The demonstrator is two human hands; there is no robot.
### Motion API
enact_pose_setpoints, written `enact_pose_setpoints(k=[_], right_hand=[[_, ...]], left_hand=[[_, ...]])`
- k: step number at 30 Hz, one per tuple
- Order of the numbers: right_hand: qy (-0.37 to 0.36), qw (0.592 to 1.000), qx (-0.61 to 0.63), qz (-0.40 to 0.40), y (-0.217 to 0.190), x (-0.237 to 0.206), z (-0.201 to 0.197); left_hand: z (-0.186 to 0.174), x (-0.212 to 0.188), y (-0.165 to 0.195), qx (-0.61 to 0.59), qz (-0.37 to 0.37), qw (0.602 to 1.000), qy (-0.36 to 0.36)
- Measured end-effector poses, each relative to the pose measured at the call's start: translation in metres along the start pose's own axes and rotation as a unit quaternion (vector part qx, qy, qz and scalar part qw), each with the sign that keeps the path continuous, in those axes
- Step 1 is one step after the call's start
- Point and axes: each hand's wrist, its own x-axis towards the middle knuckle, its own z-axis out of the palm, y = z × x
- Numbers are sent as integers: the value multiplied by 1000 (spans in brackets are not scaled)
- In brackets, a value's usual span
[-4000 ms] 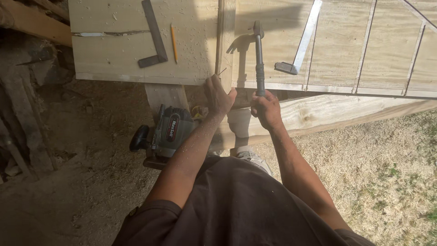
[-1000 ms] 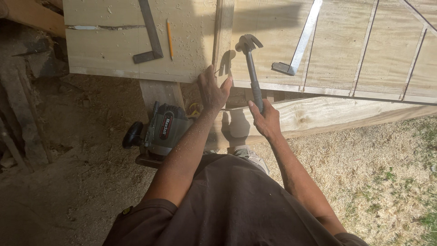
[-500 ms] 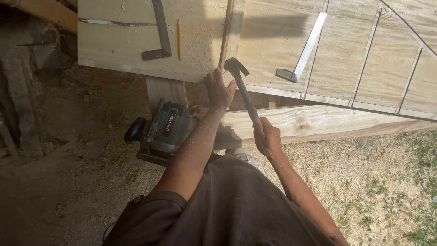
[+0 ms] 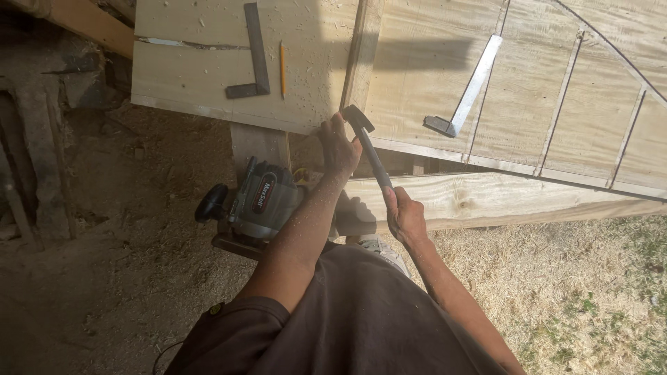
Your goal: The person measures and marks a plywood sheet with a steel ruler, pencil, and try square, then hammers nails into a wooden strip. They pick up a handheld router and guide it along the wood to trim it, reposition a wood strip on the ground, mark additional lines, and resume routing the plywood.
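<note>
1. The left hand [image 4: 339,148] reaches forward with the arm nearly straight, the forearm dusted with wood chips. Its fingers curl at the near edge of the pale wood panel [image 4: 208,69]; whether this grip pinches anything there I cannot tell.
2. The hammer [image 4: 368,147] slants from lower right to upper left, its dark head just beside the left fingers at the foot of the upright wooden strip [image 4: 361,48].
3. The right hand [image 4: 403,217] is lower and nearer the body, its grip wrapped closed around the end of the hammer handle, wrist bent upward.
4. On the desk, at the left, a dark try square [image 4: 253,55] lies flat with a yellow pencil [image 4: 283,68] just beside it, amid scattered sawdust.
5. Below the desk's edge an electric router [image 4: 257,205] sits near the left forearm.
6. Further right, a second square with a bright metal blade [image 4: 465,94] rests on the ribbed plywood panel [image 4: 556,83].
7. Bare dirt [image 4: 104,264] lies at the left, and grass strewn with shavings [image 4: 590,292] at the right, in strong sunlight.
</note>
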Motion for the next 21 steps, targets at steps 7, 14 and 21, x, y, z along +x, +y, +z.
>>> enact_pose_setpoints(k=[7, 14, 21], right_hand=[[59, 984, 149, -73, -26, -7, -9], [79, 967, 242, 18, -35, 13, -34], [28, 914, 394, 92, -27, 54, -41]], left_hand=[[-18, 2, 9, -23, 25, 999, 7], [-37, 55, 7, 74, 5, 997, -35], [-19, 155, 25, 34, -56, 986, -151]])
